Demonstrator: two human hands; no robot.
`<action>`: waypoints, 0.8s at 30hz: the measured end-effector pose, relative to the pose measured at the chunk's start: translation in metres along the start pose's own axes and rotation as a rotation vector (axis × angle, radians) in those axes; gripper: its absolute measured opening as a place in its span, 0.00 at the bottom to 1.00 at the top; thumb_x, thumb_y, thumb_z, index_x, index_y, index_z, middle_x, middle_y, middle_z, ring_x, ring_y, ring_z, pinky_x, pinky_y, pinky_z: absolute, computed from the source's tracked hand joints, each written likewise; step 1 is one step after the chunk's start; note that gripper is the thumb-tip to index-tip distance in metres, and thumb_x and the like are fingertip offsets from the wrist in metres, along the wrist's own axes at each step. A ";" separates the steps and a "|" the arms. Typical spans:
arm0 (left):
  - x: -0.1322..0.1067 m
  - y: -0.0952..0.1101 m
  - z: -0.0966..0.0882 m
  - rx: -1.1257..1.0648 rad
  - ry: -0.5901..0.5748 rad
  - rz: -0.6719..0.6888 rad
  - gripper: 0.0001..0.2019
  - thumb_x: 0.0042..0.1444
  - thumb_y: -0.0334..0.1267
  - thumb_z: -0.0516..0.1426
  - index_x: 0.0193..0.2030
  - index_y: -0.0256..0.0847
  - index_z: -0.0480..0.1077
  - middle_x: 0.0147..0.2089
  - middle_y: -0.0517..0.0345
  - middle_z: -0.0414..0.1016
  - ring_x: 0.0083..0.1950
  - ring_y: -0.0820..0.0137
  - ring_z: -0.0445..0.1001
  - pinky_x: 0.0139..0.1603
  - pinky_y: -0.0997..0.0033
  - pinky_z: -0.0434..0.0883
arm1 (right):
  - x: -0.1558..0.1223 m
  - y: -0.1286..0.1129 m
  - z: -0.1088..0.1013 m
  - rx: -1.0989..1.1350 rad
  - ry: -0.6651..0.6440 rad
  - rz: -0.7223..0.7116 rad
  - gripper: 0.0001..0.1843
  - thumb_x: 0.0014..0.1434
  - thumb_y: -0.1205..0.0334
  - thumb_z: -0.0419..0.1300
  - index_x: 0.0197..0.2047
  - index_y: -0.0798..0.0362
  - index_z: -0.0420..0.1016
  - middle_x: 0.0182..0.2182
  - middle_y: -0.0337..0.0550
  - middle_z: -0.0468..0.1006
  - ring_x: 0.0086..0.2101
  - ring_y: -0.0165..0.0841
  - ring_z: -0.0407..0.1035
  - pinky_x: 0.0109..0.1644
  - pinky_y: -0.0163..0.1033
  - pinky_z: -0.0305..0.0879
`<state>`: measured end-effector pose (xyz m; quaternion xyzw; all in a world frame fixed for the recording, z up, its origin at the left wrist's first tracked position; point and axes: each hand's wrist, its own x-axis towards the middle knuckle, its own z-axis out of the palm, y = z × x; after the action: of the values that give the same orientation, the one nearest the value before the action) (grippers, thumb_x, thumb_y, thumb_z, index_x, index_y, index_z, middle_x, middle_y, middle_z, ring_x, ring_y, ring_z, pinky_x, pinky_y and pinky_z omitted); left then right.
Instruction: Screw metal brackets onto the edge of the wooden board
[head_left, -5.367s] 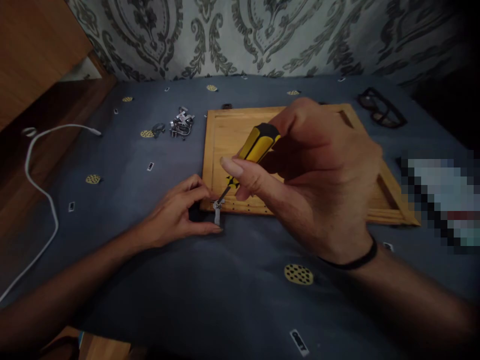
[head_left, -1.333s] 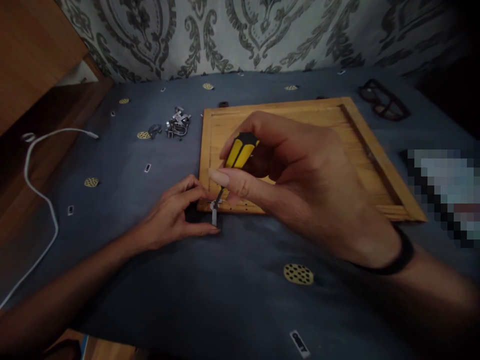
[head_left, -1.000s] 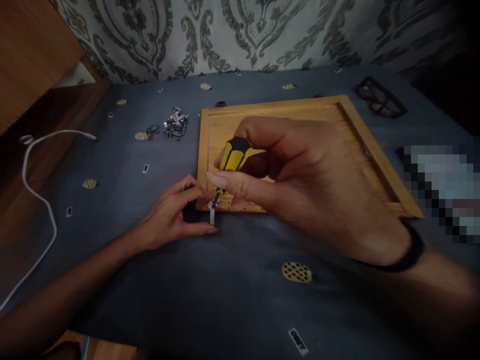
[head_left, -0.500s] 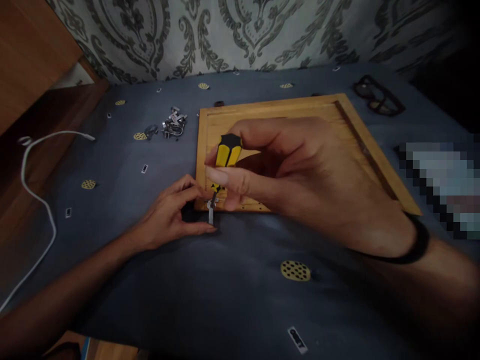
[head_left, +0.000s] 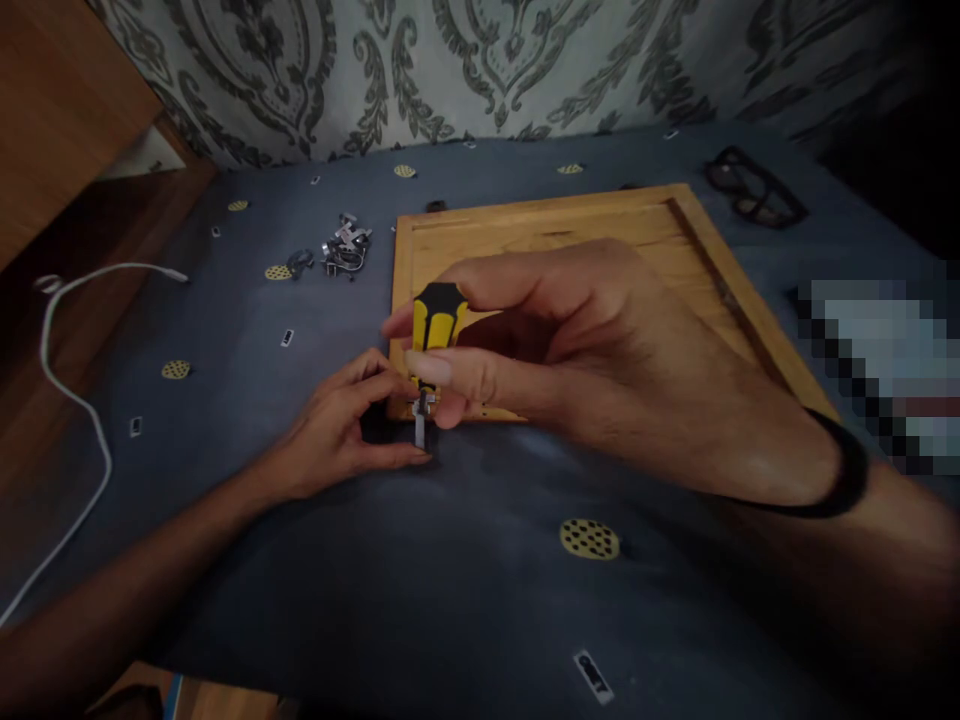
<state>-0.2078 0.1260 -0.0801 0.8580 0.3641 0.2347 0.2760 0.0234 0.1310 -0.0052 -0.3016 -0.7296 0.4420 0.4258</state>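
Note:
My right hand (head_left: 600, 370) is closed around the yellow and black handle of a screwdriver (head_left: 439, 318). The screwdriver points down, and its shaft reaches a small metal hinge (head_left: 420, 430) at the near left corner of a wooden panel (head_left: 525, 207). Thumb and fingers of my left hand (head_left: 341, 430) pinch that hinge from the left, with one arm of it sticking out past the panel's near edge. My right fingers partly hide the screwdriver's tip and the spot where it meets the hinge.
Behind my left hand lies a pile of metal hinges (head_left: 347, 246) on the dark blue cloth (head_left: 420, 590). A white cable (head_left: 94, 410) curves along the left. Black-framed glasses (head_left: 754, 188) rest at the back right, near a blurred-out rectangular object (head_left: 885, 370). A patterned curtain (head_left: 495, 70) hangs behind.
My right hand and the screwdriver have shifted slightly left and down, and the handle stands more upright. My left hand keeps its place at the hinge.

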 end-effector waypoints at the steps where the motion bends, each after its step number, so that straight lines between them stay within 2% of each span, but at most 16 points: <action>1: 0.000 0.000 0.000 0.000 -0.010 -0.003 0.20 0.59 0.53 0.66 0.53 0.46 0.74 0.45 0.57 0.71 0.46 0.63 0.72 0.45 0.63 0.73 | 0.000 0.000 0.000 0.008 -0.036 0.019 0.16 0.59 0.51 0.69 0.28 0.51 0.72 0.29 0.36 0.75 0.25 0.26 0.68 0.25 0.33 0.69; 3: -0.001 -0.002 0.000 -0.003 -0.026 -0.016 0.23 0.59 0.53 0.66 0.57 0.47 0.73 0.45 0.57 0.71 0.46 0.63 0.72 0.46 0.63 0.73 | -0.002 0.001 0.003 0.017 -0.076 0.049 0.16 0.60 0.51 0.69 0.28 0.50 0.70 0.29 0.35 0.73 0.25 0.26 0.66 0.25 0.33 0.67; 7: -0.004 -0.007 0.003 0.001 -0.012 -0.018 0.22 0.58 0.55 0.66 0.54 0.47 0.74 0.45 0.56 0.72 0.46 0.63 0.72 0.46 0.62 0.73 | -0.004 0.005 0.014 -0.118 0.132 -0.040 0.25 0.58 0.48 0.70 0.26 0.48 0.58 0.23 0.31 0.63 0.24 0.26 0.62 0.27 0.34 0.63; 10: -0.004 -0.008 0.004 0.002 0.003 -0.021 0.22 0.57 0.54 0.67 0.53 0.45 0.74 0.47 0.55 0.73 0.48 0.61 0.73 0.47 0.61 0.73 | -0.003 0.008 0.018 -0.208 0.167 -0.086 0.29 0.57 0.47 0.70 0.26 0.48 0.53 0.22 0.30 0.61 0.23 0.26 0.61 0.28 0.35 0.62; 13: -0.002 -0.006 0.003 0.001 0.010 -0.033 0.22 0.56 0.55 0.67 0.52 0.46 0.74 0.48 0.54 0.74 0.50 0.61 0.73 0.50 0.61 0.73 | -0.003 0.009 0.019 -0.222 0.216 -0.108 0.28 0.56 0.46 0.71 0.26 0.48 0.56 0.22 0.31 0.63 0.23 0.26 0.60 0.27 0.35 0.62; 17: -0.001 -0.003 0.001 0.015 0.023 0.010 0.20 0.56 0.55 0.67 0.50 0.47 0.75 0.43 0.58 0.72 0.44 0.65 0.72 0.44 0.66 0.72 | -0.005 0.002 0.018 -0.232 0.356 -0.073 0.23 0.57 0.55 0.71 0.26 0.48 0.59 0.24 0.33 0.67 0.23 0.27 0.63 0.28 0.36 0.64; 20: 0.000 -0.003 0.001 0.008 0.024 0.023 0.19 0.56 0.53 0.67 0.50 0.48 0.76 0.41 0.59 0.70 0.42 0.66 0.71 0.42 0.68 0.72 | -0.007 0.000 0.017 -0.221 0.354 -0.031 0.22 0.58 0.54 0.70 0.26 0.48 0.60 0.25 0.33 0.67 0.23 0.28 0.64 0.29 0.37 0.65; 24: 0.000 -0.003 0.002 -0.003 0.027 0.047 0.19 0.57 0.52 0.67 0.52 0.49 0.75 0.46 0.58 0.73 0.47 0.64 0.72 0.49 0.64 0.73 | -0.007 0.004 0.015 -0.255 0.315 -0.070 0.21 0.57 0.54 0.71 0.26 0.48 0.62 0.24 0.30 0.64 0.22 0.26 0.59 0.31 0.37 0.64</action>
<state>-0.2079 0.1270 -0.0835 0.8626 0.3474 0.2533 0.2668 0.0132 0.1215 -0.0151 -0.3927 -0.7142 0.2785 0.5080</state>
